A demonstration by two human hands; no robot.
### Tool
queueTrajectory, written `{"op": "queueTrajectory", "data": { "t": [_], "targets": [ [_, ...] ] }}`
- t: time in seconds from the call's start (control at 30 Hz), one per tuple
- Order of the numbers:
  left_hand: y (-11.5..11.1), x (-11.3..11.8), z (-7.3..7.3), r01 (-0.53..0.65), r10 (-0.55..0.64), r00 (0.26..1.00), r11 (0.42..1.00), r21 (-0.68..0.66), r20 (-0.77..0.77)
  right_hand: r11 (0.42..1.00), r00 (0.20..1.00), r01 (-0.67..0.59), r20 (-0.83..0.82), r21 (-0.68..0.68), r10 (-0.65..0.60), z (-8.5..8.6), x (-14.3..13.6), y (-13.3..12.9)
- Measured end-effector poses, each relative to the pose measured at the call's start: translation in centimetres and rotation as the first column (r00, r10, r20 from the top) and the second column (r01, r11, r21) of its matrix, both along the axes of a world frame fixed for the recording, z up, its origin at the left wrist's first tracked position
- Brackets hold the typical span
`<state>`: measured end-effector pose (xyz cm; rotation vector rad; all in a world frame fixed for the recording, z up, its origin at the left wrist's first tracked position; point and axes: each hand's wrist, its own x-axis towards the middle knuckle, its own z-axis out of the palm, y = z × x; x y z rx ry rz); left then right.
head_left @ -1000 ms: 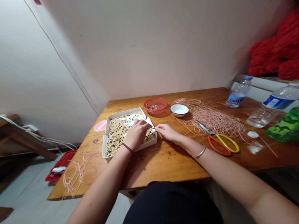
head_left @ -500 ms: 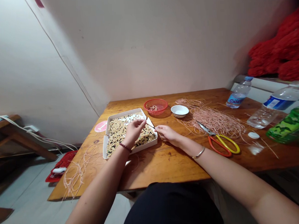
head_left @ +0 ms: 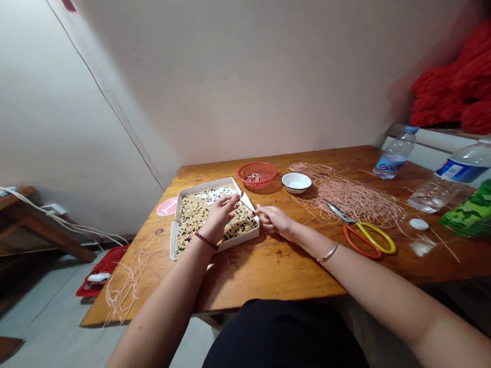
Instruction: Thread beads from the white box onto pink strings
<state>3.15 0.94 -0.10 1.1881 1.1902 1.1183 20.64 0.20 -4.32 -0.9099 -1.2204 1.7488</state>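
My left hand (head_left: 221,215) is over the right part of a shallow white box (head_left: 239,243) of small cream and dark beads (head_left: 193,217). Its fingertips are pinched at one end of a thin beaded string (head_left: 249,207), too fine to see clearly. Just outside the box's right side, my right hand (head_left: 274,220) is closed, thumb and forefinger gripping the string's other end near a few dark beads. The short strand runs between the two hands.
A red mesh basket (head_left: 257,176), a white bowl (head_left: 296,183) and a heap of pink cords (head_left: 357,197) lie behind. Scissors (head_left: 367,238) rest to the right, with a labelled bottle (head_left: 396,154) and a green bottle (head_left: 477,207). Loose cords (head_left: 123,289) hang over the left edge.
My left fingertips have shifted slightly, and the strand between my hands shows less clearly. My right hand stays nearly in place. The whole view has moved a little.
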Motion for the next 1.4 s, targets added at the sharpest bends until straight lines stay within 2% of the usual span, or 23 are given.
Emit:
{"op": "queueTrajectory", "data": {
  "t": [0.23, 0.37, 0.6, 0.83, 1.03, 1.2, 1.4],
  "targets": [
    [0.0, 0.0, -0.1, -0.031, 0.031, 0.999, 0.999, -0.018, -0.011, 0.985, 0.984, 0.079, 0.145, 0.153, -0.102, 0.2, -0.3, -0.4],
    [0.1, -0.1, -0.4, -0.071, 0.072, 0.996, 0.997, 0.021, -0.049, 0.971, 0.974, 0.102, 0.179, 0.215, -0.142, 0.1, -0.4, -0.4],
    [0.3, -0.1, -0.6, -0.116, 0.131, 0.985, 0.984, 0.138, -0.110, 0.942, 0.959, 0.118, 0.209, 0.316, -0.190, -0.4, -0.2, 0.0],
    [0.1, 0.2, -0.1, -0.147, 0.194, 0.976, 0.925, 0.352, -0.103, 0.923, 0.949, 0.124, 0.226, 0.365, -0.218, -0.4, -0.1, 0.1],
    [0.2, 0.1, -0.2, -0.148, 0.201, 0.973, 0.922, 0.358, -0.115, 0.910, 0.951, 0.138, 0.205, 0.390, -0.232, -0.1, -0.1, 0.0],
    [0.4, 0.0, -0.2, -0.149, 0.201, 0.973, 0.924, 0.351, -0.117, 0.856, 0.946, 0.117, 0.207, 0.504, -0.251, 0.6, 0.1, -0.4],
    [0.3, 0.0, 0.0, -0.142, 0.199, 0.971, 0.927, 0.348, -0.133, 0.930, 0.956, 0.073, 0.241, 0.359, -0.168, 1.3, 0.0, -1.1]
  ]
}}
